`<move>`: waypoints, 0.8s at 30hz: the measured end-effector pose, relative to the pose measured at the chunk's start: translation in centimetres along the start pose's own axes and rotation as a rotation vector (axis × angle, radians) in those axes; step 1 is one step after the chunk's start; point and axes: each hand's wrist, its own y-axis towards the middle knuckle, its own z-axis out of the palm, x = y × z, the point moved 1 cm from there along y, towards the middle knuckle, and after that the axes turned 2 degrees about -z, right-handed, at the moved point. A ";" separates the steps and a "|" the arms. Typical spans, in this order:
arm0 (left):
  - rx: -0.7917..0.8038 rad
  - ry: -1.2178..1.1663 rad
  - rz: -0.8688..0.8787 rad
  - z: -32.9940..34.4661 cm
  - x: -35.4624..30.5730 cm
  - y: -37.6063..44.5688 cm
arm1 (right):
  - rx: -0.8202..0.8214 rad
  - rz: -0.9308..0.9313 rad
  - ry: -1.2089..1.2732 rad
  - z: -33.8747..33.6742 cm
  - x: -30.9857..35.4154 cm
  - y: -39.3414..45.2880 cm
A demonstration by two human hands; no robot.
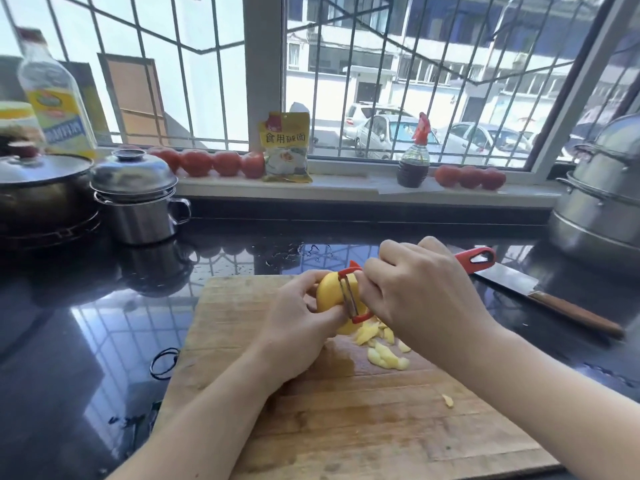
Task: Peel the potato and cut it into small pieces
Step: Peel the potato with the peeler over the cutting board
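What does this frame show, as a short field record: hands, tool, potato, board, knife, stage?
left hand: grips the yellow, mostly peeled potato above the board
right hand: grips the red-handled peeler, blade against the potato
peelings: pale yellow strips piled on the board under the hands, one stray piece nearer the front
board: worn wooden cutting board on the dark glossy counter
knife: wooden-handled cleaver lying on the counter right of the board, untouched
stage: peeling under way, cutting not yet begun
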 end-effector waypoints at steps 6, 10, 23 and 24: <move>-0.021 -0.018 -0.021 0.4 0.3 0.1 | -0.038 0.160 0.044 0.6 0.3 -0.8; -0.075 -0.099 -0.075 -0.5 0.4 0.3 | 0.028 0.276 -0.020 1.2 -1.0 -2.3; -0.085 0.150 0.031 -0.4 0.1 -0.1 | 0.050 0.312 -0.025 -0.3 -1.8 -4.7; -0.098 0.218 0.066 -0.4 0.0 -0.3 | -0.020 0.310 0.014 -0.8 -1.7 -4.2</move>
